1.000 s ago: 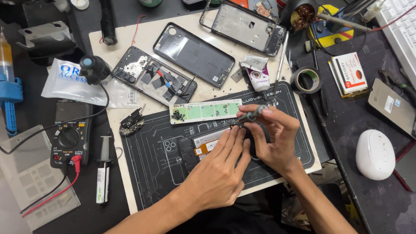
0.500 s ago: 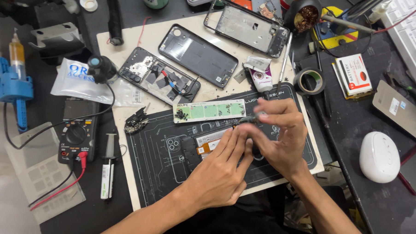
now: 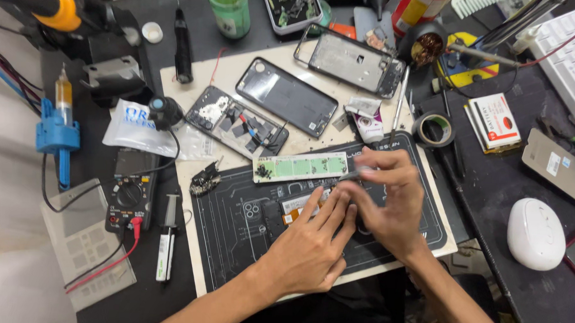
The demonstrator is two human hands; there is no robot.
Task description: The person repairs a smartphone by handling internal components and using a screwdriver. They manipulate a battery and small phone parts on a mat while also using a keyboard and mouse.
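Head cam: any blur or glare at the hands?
Head view: right hand motion-smeared at its fingertips; left hand sharper; soft glare on the glossy black phone back panel; even overhead light, weak shadows on the black printed work mat.

Both forearms are reaching up from the bottom edge of the view and meeting near the middle. The left hand [image 3: 310, 245] is lying palm down with its fingers [image 3: 327, 207] stretched out straight and close together, pointing up and to the right. The right hand [image 3: 388, 200] is arching just beside it, wrist bent and raised, its fingers curling leftward with thumb and forefinger pinching together above the left fingertips.
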